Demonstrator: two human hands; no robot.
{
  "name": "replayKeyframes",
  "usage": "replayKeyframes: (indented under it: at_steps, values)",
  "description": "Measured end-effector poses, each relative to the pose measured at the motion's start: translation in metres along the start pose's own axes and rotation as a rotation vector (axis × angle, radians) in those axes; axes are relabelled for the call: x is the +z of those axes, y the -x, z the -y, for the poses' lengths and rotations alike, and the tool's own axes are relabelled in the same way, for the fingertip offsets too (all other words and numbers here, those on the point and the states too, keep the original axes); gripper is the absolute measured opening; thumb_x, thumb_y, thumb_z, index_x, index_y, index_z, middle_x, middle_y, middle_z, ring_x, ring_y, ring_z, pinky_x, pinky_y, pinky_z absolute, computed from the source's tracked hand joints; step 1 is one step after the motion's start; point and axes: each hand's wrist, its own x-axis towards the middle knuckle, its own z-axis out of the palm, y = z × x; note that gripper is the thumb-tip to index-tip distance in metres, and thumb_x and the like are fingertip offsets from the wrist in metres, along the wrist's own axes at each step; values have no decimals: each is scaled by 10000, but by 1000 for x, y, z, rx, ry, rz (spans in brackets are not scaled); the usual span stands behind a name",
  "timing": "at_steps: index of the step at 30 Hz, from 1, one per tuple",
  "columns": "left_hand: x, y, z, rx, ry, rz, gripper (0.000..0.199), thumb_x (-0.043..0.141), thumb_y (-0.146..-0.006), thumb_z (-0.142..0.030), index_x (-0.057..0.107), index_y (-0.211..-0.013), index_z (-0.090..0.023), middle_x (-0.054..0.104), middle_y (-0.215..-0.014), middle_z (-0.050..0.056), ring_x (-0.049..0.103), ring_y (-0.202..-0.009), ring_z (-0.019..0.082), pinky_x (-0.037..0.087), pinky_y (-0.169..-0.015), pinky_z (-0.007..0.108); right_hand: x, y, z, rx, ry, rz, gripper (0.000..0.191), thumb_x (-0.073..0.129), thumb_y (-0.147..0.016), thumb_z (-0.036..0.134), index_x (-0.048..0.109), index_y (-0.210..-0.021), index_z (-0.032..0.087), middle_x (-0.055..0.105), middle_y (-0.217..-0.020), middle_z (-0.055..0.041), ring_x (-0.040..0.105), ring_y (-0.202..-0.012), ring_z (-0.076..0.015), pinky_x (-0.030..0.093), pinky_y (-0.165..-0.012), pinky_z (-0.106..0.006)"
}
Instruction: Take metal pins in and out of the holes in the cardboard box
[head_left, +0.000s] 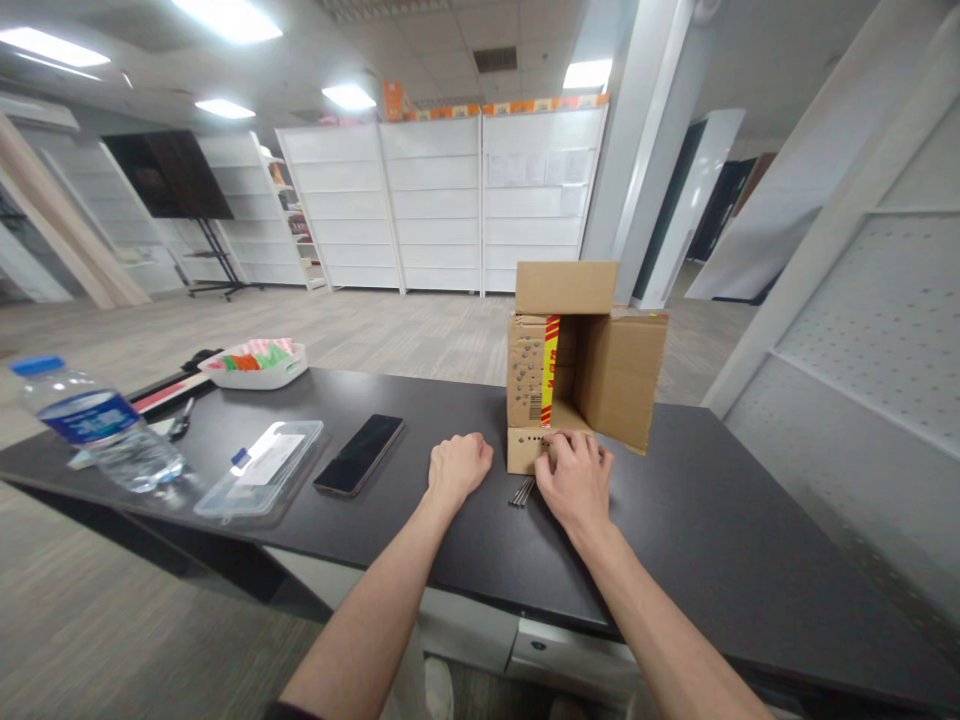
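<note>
A cardboard box [525, 375] stands on the table with its opening towards me and its flaps spread. Several round metal heads dot its left flap, and a row of small dark holes runs along the lower flap [523, 460]. My right hand [576, 475] is at that lower flap, fingers curled against its top; whatever they pinch is hidden. Just left of this hand, several metal nails [521, 490] lie in a small bunch on the table. My left hand [459, 468] rests on the table as a closed fist, apart from the box, with nothing showing in it.
On the dark table [697, 540], a black phone [361, 455] and a clear plastic case [262, 470] lie to the left. Farther left are a water bottle [105, 425] and a white basket [259, 375] of colourful packets. A perforated panel [885, 300] stands at right.
</note>
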Motion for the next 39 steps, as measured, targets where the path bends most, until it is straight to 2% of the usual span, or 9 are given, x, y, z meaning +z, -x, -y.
replayKeyframes:
  at_steps: [16, 34, 39]
  values:
    - [1, -1, 0, 8, -8, -4, 404, 312, -890, -360, 679, -942, -202, 695, -919, 133, 662, -875, 270, 463, -756, 353, 9, -7, -5, 21, 14, -10, 123, 474, -863, 194, 587, -911, 186, 569, -976, -81, 444, -946, -242, 276, -787, -362]
    - [-2, 0, -1, -5, 9, 28, 406, 304, -896, -351, 674, -974, -205, 689, -965, 142, 651, -914, 268, 450, -784, 358, 16, -10, -6, 25, 28, -26, 218, 377, -939, 231, 578, -934, 147, 584, -1001, -131, 446, -945, -268, 296, -783, -387]
    - [1, -1, 1, 12, -2, -4, 396, 313, -890, -351, 678, -939, -205, 694, -933, 132, 661, -878, 274, 461, -751, 355, 13, -10, -4, 36, 24, -26, 199, 380, -935, 224, 566, -924, 152, 591, -988, -125, 452, -932, -267, 291, -782, -379]
